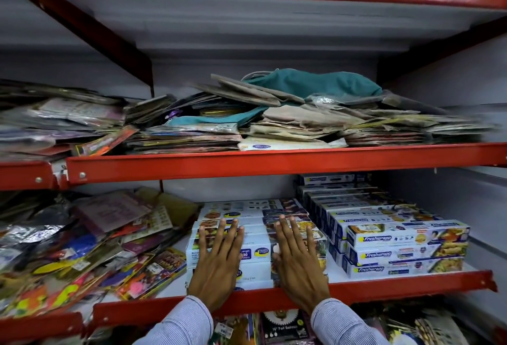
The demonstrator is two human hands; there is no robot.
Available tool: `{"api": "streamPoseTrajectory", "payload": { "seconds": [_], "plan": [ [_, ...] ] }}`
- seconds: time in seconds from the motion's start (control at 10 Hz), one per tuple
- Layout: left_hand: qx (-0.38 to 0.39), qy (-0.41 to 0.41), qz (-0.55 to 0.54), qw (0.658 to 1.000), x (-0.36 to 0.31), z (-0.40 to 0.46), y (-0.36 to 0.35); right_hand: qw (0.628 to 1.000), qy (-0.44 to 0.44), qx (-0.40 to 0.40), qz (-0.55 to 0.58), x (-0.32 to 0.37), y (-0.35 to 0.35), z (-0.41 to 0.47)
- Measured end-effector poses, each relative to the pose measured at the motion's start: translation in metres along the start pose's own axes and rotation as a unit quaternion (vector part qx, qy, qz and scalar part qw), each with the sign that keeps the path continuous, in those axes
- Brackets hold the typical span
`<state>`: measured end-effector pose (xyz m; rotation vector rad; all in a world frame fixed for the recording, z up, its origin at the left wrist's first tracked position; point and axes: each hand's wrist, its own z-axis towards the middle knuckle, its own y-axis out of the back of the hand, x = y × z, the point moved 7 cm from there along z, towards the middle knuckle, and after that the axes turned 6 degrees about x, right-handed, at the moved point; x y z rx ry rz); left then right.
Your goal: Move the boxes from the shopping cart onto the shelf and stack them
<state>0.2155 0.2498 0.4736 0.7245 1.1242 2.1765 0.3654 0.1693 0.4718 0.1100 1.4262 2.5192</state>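
Note:
A stack of long white foil boxes (248, 231) with food pictures lies on the red-edged shelf (397, 285), in its middle. My left hand (216, 265) rests flat on top of the stack's left half, fingers spread. My right hand (297, 261) lies flat on the right half, fingers pointing toward the back. Neither hand grips anything. To the right stands a taller stack of Freshwrapp boxes (406, 251), touching or nearly touching the middle stack. The shopping cart is out of view.
Loose colourful packets (90, 251) crowd the shelf's left side. The shelf above (274, 162) holds piled paper bags and a teal cloth (310, 84). Below the front rail sit foil balloon packs (282, 325). A strip of bare white shelf shows in front of the Freshwrapp boxes.

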Motion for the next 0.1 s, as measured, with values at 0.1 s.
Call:
{"api": "streamPoseTrajectory", "payload": {
  "seconds": [0.1],
  "plan": [
    [-0.031, 0.007, -0.006, 0.999, -0.0011, -0.0029, 0.0277, 0.999, 0.013, -0.038, 0.022, 0.0041, 0.0209, -0.0016]
  ]
}}
